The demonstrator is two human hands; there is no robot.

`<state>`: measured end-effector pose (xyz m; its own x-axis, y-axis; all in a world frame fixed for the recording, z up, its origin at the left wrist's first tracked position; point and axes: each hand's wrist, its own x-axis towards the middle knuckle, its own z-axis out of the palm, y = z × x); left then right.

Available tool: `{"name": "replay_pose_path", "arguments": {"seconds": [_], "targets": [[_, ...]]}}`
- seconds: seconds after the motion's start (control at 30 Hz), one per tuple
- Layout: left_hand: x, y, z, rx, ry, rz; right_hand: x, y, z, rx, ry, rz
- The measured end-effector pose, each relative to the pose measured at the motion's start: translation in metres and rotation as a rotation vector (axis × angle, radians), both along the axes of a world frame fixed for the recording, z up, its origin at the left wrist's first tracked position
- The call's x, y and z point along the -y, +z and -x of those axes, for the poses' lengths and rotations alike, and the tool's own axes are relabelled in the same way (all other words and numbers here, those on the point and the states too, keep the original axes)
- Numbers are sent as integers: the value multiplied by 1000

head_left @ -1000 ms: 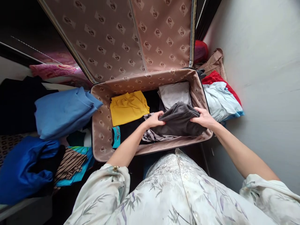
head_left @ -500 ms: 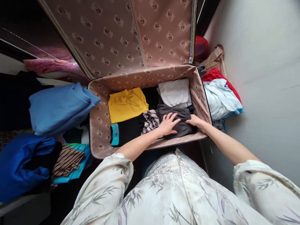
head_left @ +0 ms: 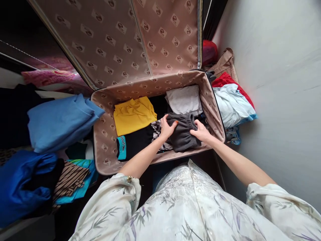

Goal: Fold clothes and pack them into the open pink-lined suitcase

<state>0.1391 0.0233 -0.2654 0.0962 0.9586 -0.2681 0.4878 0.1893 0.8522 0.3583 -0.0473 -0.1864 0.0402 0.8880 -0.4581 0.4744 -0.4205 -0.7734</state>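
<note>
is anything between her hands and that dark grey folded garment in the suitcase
Nothing visible. The left hand and right hand both grip the dark grey garment directly at its two sides, inside the suitcase. It rests on a striped cloth, below the light grey garment.

The scene was lit softly and evenly by diffuse light from the side of the grey wall [head_left: 281, 83], which was rendered bright and free of glare. The area left of the suitcase [head_left: 105, 140] and the strip above its lid's left edge were left in deep shadow, with detail lost in the blacks. Mild shade was cast inside the suitcase, beneath the folded clothes. Strong wide-angle distortion was seen toward the frame edges, where straight lines were bowed. Focus was kept sharp at the suitcase; no motion blur was noted.
</note>
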Motion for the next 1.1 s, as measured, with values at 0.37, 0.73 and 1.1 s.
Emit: {"name": "replay_pose_path", "arguments": {"seconds": [0.37,0.73,1.1], "targets": [[53,-23,-23,381,60,948,12,-6,-38,716,391,399],[66,-27,-46,139,6,953,23,13,-3,1047,572,149],[67,-34,-35,-260,-125,522,5,-22,-3,959,737,310]]}}
